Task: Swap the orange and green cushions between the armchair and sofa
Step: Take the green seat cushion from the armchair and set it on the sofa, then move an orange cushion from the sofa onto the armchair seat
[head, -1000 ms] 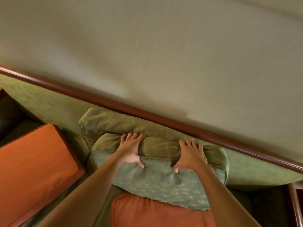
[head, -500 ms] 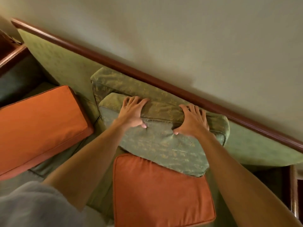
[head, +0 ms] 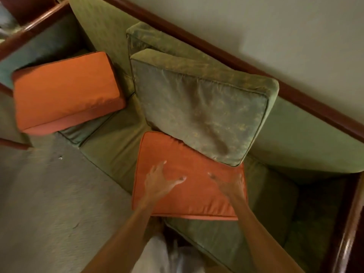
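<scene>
A patterned green cushion (head: 201, 109) leans upright against the green sofa back (head: 307, 134), with another green cushion (head: 149, 39) behind it. In front of it an orange cushion (head: 189, 194) lies flat on the sofa seat. My left hand (head: 160, 181) and my right hand (head: 229, 184) hover over this orange cushion with fingers spread and hold nothing. Whether they touch the fabric is unclear through blur. A second orange cushion (head: 65, 91) lies on the sofa's left end.
Dark wooden trim (head: 256, 69) runs along the sofa top against a pale wall. A wooden armrest (head: 348, 229) borders the right end, another (head: 33, 26) the left. Carpeted floor (head: 49, 203) lies at lower left.
Both hands have let go of the green cushion's top edge and drawn back over the flat orange cushion. The view has tilted down, showing more seat and floor.
</scene>
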Available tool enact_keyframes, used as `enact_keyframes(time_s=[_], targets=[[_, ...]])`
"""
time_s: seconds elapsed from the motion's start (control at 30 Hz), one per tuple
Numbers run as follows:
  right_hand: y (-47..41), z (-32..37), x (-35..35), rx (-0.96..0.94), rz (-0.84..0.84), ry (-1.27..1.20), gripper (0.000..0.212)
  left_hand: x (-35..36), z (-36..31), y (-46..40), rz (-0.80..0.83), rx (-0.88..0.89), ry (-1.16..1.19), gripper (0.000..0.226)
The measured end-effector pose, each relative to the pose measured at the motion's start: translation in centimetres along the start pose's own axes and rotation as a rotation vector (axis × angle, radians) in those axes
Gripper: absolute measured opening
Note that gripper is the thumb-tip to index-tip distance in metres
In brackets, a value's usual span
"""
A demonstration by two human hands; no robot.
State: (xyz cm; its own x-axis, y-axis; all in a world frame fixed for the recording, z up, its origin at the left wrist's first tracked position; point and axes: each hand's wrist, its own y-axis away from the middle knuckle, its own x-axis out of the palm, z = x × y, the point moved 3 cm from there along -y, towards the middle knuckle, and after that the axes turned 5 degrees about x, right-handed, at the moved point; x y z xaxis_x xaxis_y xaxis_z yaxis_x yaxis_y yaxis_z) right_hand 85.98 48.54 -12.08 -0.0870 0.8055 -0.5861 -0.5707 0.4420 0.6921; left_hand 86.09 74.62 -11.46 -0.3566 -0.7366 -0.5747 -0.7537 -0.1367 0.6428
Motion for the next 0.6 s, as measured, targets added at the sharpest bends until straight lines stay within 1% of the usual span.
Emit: enact_keyframes(time_s=[0.07, 0.13, 0.23, 0.37, 0.47, 0.6], targets=[[-2.1, -3.2, 0.4, 0.161, -0.016, 0.090, 0.152, 1.5, 2.1, -1.1, -0.011, -0.044, -0.036, 0.122], [-3.9, -4.9, 0.9, 0.200, -0.036, 0.106, 0.157, 2.8, 3.8, -3.1, -0.020, -0.083, -0.078, 0.127], [-7.6, -6.2, 2.7, 0.204, -0.080, 0.144, 0.157, 4.8, 5.9, -6.5, -0.023, -0.094, -0.156, 0.137], [-11.4, -7.6, 4.6, 0.186, -0.147, 0.243, 0.160, 7.8, 8.8, -9.1, 0.002, -0.064, -0.292, 0.151], [-12.3, -9.1, 5.6, 0.136, -0.227, 0.319, 0.156, 9.6, 10.5, -9.1, -0.030, -0.016, -0.356, 0.152], [-11.0, -10.7, 5.8, 0.085, -0.289, 0.339, 0.146, 10.1, 11.1, -8.1, -0.002, -0.001, -0.433, 0.153]])
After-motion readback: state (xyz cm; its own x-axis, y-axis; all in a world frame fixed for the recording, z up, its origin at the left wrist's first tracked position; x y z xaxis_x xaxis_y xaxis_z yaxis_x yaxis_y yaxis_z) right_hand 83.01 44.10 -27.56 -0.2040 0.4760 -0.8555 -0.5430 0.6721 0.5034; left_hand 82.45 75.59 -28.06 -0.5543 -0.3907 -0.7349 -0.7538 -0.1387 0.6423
